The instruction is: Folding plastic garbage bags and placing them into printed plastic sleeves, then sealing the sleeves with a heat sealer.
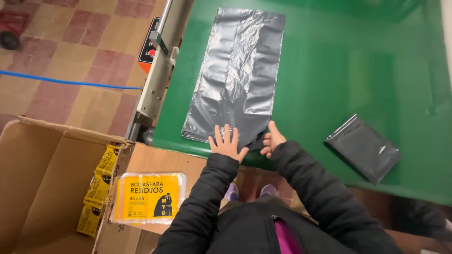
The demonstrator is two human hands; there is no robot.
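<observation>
1. Head view, hands: left hand (pixel 226 142) lies flat with fingers spread on the near edge of the grey plastic bags (pixel 235 75), seemingly pressing the stack down so it stays square. The right hand (pixel 271 139), at three o'clock of the left, has its fingers curled under the same edge, thumb up, pinching a corner.
2. Head view, bags: the stack lies lengthwise on the green table (pixel 358 70), running toward twelve o'clock. A folded grey bag (pixel 363 148) sits well apart at three o'clock.
3. Head view, surroundings: at eight o'clock a yellow packet (pixel 149 197) rests on the flap of an open cardboard box (pixel 42 174), close to hand.
4. Hard to tell: how many sheets the stack holds, and what the right fingertips grip beneath the edge.
</observation>
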